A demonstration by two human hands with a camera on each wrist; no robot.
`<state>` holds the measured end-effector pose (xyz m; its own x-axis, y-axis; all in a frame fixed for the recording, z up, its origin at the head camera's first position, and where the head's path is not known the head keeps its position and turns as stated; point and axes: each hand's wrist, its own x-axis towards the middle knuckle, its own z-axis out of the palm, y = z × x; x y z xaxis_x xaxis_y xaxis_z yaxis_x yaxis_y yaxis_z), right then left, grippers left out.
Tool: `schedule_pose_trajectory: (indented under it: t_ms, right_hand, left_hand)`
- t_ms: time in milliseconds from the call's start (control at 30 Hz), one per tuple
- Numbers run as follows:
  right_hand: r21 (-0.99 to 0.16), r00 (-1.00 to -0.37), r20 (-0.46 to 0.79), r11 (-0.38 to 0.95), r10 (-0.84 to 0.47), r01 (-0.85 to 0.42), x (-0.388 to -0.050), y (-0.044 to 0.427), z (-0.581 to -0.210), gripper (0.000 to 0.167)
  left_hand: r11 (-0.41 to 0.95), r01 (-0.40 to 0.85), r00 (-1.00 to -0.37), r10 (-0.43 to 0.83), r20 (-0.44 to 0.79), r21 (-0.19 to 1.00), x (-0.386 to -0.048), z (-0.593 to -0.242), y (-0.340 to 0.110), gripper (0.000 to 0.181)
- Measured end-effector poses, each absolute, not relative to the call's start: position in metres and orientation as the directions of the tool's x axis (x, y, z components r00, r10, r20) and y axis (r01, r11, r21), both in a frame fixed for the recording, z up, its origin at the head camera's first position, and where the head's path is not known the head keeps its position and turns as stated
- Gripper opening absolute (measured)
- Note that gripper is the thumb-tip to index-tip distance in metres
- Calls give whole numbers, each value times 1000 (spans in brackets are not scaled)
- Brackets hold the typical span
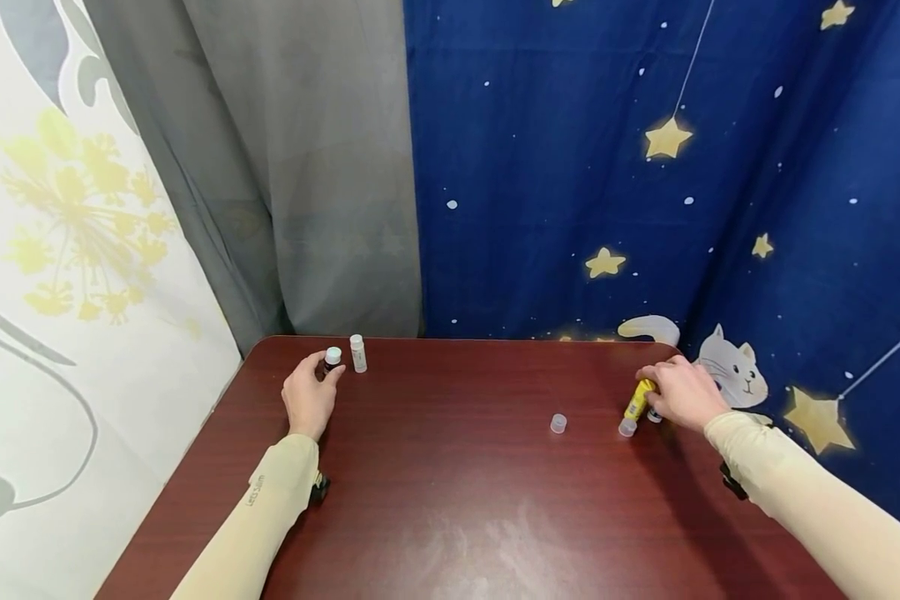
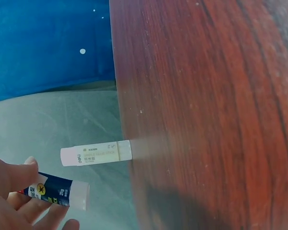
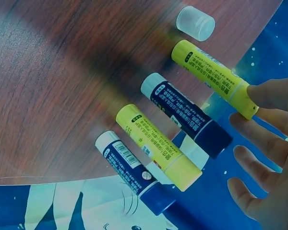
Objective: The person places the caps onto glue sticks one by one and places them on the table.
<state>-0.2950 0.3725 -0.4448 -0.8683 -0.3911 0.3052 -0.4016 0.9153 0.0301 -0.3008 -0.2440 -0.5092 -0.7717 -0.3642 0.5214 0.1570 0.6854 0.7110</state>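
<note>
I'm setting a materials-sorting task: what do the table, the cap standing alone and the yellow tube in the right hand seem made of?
Table: wood or wood-look laminate, glossy; reddish-brown grain and pale reflections show.
Cap: probably plastic, smooth; it looks milky and translucent.
Yellow tube: likely plastic, smooth; even colour, printed text.

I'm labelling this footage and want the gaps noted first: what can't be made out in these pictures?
Head view: most of the three sticks beside the held yellow stick, behind the right hand.
Head view: any wording on the white stick, too small to read.
Left wrist view: one end of the blue stick, covered by the left hand.
Right wrist view: part of the right hand, cut off by the right edge.
</note>
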Motion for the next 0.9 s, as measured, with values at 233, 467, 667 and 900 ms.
schedule_pose_trajectory:
  t_ms: [233,467,667,900]
  right_hand:
    - [59,-842,339,902,-421,-427,-294,374,-444,37]
    - [173,-769,361,849,-527,-500,-294,366,-445,35]
    - [258,-669,389,772,-634,-581,-296,360,-450,35]
    - [269,-634,368,730,-680,-628,-294,356,-461,35]
  left_hand:
    - [694,175,-760,-356,544,698,-298,-508,-240,41]
    - [687,193,-757,-350,552,701,-297,-504,-235,38]
    - [691,209,-752,-339,565,692,-299,-502,-232,36]
    - [692,221,-755,-325,569,688,-296,-501,-228,35]
